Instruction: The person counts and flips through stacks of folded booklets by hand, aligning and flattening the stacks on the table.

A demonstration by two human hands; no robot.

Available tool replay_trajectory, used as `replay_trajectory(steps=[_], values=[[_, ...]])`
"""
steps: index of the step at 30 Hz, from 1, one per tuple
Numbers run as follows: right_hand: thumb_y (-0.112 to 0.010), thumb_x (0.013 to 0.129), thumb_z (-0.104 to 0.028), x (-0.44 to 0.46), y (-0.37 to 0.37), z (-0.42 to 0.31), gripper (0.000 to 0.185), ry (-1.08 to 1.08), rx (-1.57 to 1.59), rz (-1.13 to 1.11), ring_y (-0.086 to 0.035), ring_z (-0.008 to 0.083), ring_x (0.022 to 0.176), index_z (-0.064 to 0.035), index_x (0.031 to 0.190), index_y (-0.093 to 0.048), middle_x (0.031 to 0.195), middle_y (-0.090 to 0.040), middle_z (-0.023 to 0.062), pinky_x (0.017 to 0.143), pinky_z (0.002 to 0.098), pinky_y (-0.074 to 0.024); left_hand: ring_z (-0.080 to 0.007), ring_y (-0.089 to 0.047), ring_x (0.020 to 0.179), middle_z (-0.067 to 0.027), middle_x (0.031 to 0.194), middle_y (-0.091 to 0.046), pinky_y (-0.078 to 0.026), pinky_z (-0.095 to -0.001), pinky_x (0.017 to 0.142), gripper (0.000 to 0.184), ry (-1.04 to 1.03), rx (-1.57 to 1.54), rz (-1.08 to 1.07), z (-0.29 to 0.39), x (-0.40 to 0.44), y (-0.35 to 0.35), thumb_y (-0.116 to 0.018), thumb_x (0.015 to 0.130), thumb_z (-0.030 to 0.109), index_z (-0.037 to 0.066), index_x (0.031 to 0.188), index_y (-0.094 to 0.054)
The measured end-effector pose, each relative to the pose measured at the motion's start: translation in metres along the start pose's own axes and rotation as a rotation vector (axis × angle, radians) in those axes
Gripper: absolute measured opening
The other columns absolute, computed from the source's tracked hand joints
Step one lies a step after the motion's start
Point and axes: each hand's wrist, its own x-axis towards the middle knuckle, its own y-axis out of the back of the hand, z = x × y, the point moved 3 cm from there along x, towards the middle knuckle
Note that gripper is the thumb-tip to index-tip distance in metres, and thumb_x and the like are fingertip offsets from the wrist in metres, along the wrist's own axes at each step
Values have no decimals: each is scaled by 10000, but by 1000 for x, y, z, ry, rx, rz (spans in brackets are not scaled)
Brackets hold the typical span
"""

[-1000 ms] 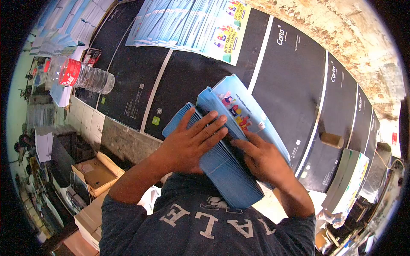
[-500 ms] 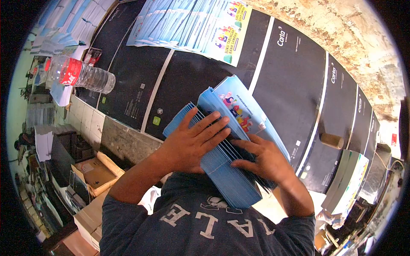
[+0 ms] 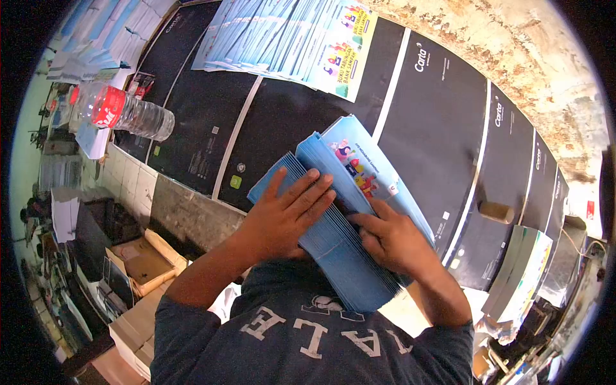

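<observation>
A thick stack of blue booklets (image 3: 346,263) stands tilted near my chest, its many edges fanned out in a row. My left hand (image 3: 282,212) lies across these edges with its fingers stretched out. At the inner side of the upper booklets, my right hand (image 3: 398,240) is closed, thumb and index finger pinching at their edges. Its fingertips are partly hidden between the sheets. Beyond it, a booklet with a colourful cartoon cover (image 3: 366,167) leans outward, face up.
Black sheets marked Carta (image 3: 436,96) cover the table. At the far side lie spread booklets with yellow covers (image 3: 343,64). A water bottle (image 3: 131,115) lies at the left. A cardboard tube (image 3: 496,212) and a booklet stack (image 3: 516,273) are at the right. An open box (image 3: 144,260) sits lower left.
My right hand's fingers have drawn together from a more spread pose, pinching the booklet edges. My left hand has shifted slightly left and down. The fanned edges have spread a little wider.
</observation>
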Motion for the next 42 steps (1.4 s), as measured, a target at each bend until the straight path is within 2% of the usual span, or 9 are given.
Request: replay_trajectory(steps=[5,14,17,24,27,30,33,35,42], values=[[-759,846,-418,4,6,0,491,-19,60,5,-674,362,1020,-133,1237,-682,1199,-621,173,844,458,-571,-298,-218,1526,-122,1630,-286,-96,-620,1204,1134,-8,-10,98,-2,-3,-7,-843,606,598,89,1511,-386],[-746,850,-417,5,6,5,491,-7,95,8,-677,333,1015,-133,1245,-685,1178,-633,166,828,433,-577,-288,-230,1523,-118,1616,-317,-83,-612,1212,1097,-5,2,96,-2,-4,-8,-815,634,636,95,1498,-411],[-703,890,-443,5,4,9,450,-13,114,30,-658,406,981,-148,1229,-681,1113,-623,187,814,472,-553,-286,-238,1520,-116,1617,-315,-87,-614,1211,1087,-6,-2,64,-2,-5,-7,-809,647,639,96,1499,-408],[-667,925,-415,7,0,15,420,22,151,38,-658,410,951,-130,1233,-676,1100,-620,196,796,478,-553,-284,-254,1516,-113,1617,-318,-91,-613,1210,1072,-6,-9,75,-3,-5,-7,-812,647,619,99,1496,-415],[-655,943,-388,5,4,4,436,-22,45,-23,-686,325,960,-106,1276,-657,1153,-627,176,791,433,-580,-280,-243,1519,-110,1618,-316,-84,-612,1212,1062,-11,-12,115,-3,-4,-8,-812,654,604,101,1499,-410],[-663,937,-399,4,5,1,459,51,-2,11,-689,329,958,-114,1296,-639,1172,-620,179,802,431,-583,-305,-312,1491,-118,1587,-378,-122,-634,1199,952,-14,-18,140,-3,-4,-7,-747,682,559,97,1463,-458],[-676,927,-400,3,4,5,462,42,55,13,-687,336,971,-123,1295,-636,1179,-617,180,812,437,-585,-272,-245,1519,-104,1618,-317,-73,-606,1216,1060,-8,-27,125,-3,-4,-10,-826,647,585,107,1497,-412],[-673,927,-408,4,4,5,444,6,57,8,-660,441,1009,-129,1271,-643,1244,-591,250,841,492,-566,-270,-246,1518,-102,1617,-319,-69,-608,1215,1075,-10,-36,127,-4,-4,-9,-836,635,588,105,1496,-412],[-680,914,-422,3,0,0,431,39,-1,4,-657,443,1021,-135,1236,-661,1319,-549,277,854,493,-567,-276,-224,1525,-98,1628,-294,-61,-637,1202,1120,-15,-49,112,-4,-4,-9,-856,597,577,137,1514,-388]])
